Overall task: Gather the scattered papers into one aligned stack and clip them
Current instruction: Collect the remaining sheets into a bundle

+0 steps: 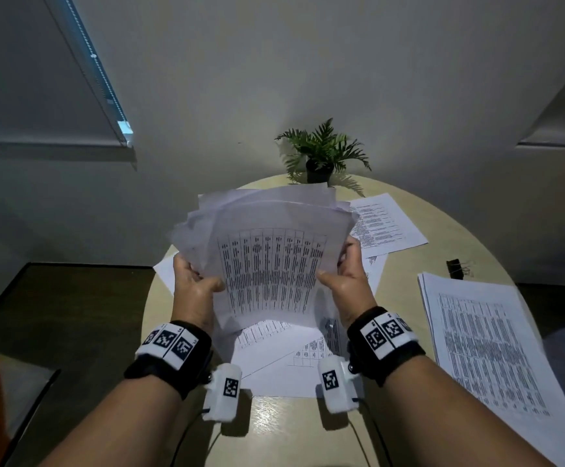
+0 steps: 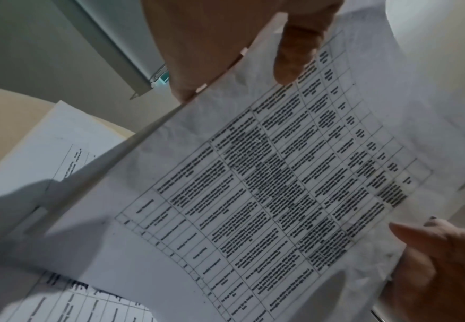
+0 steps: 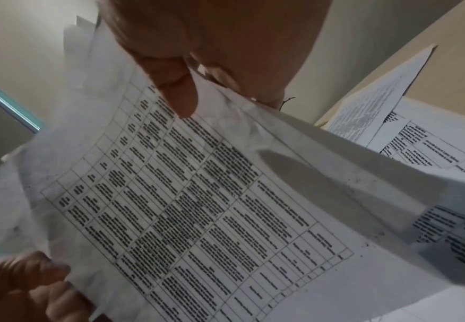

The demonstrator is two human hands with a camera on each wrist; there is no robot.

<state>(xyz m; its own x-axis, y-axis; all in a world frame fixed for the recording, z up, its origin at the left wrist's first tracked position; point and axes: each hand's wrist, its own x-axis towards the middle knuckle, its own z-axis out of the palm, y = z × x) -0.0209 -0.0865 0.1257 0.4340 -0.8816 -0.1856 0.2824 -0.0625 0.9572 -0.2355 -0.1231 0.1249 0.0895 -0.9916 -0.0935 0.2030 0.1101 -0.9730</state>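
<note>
1. The round tan surface [image 1: 442, 230] sits under both hands and goes on past them.
2. A thick pile of printed pages [image 1: 483, 348] lies flat on the surface, to the right of the right hand.
3. The bunch of papers [image 1: 267, 264] is up in the air between the two hands, above the surface. The sheets are not lined up; their top edges fan out. The front sheet has a printed table on it.
4. More loose sheets [image 1: 274, 345] lie on the surface under the hands, and another sheet [image 1: 385, 224] lies past the right hand.
5. A small green plant [image 1: 321, 153] in a dark pot stands far past the hands, by the wall.
6. The left hand [image 1: 193, 288] holds the left edge of the bunch, thumb in front, fingers behind.
7. The right hand [image 1: 348, 281] holds the right edge the same way.
8. A small black clip [image 1: 456, 267] lies on the surface, out to the right of the right hand, just past the thick pile.
</note>
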